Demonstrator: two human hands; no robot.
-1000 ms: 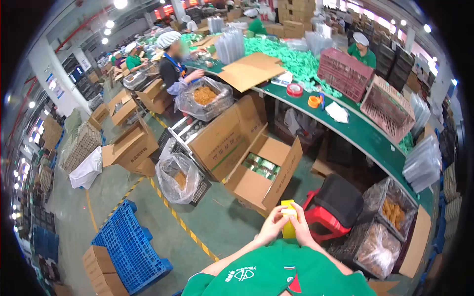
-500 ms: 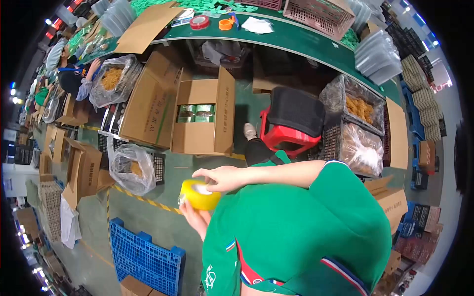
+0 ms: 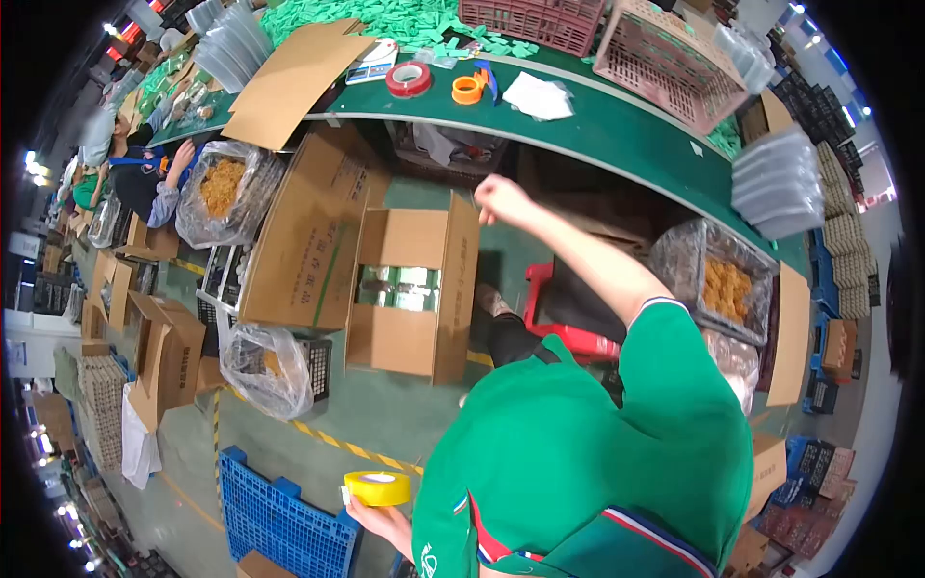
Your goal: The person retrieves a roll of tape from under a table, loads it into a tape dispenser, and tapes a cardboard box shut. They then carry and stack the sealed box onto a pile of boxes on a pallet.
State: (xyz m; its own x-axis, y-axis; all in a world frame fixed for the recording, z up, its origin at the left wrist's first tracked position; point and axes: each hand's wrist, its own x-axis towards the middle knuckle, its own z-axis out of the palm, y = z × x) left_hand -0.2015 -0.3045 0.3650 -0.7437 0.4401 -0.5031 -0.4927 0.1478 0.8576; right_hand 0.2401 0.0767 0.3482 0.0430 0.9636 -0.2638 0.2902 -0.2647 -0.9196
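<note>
My left hand [image 3: 383,520] is closed around a roll of yellow packing tape [image 3: 382,488], held low over the floor. My right arm reaches forward, and my right hand [image 3: 503,200] is closed with curled fingers just beyond the raised right flap of an open cardboard box [image 3: 400,344]. Whether the fingers touch that flap or pinch something small cannot be made out. Green-and-clear packs [image 3: 414,287] lie inside the box, whose flaps stand spread.
A green workbench [image 3: 597,120] carries red tape [image 3: 409,79], orange tape [image 3: 468,90] and a pink crate [image 3: 665,72]. A tall carton [image 3: 299,231] stands left of the box. A red stool [image 3: 578,337] and lined crate [image 3: 718,279] sit right; a blue pallet [image 3: 284,520] lies lower left.
My right hand has left the tape roll and stretched forward to the box's flap. My left hand has lowered with the roll. The view has shifted, so the bench shows more fully.
</note>
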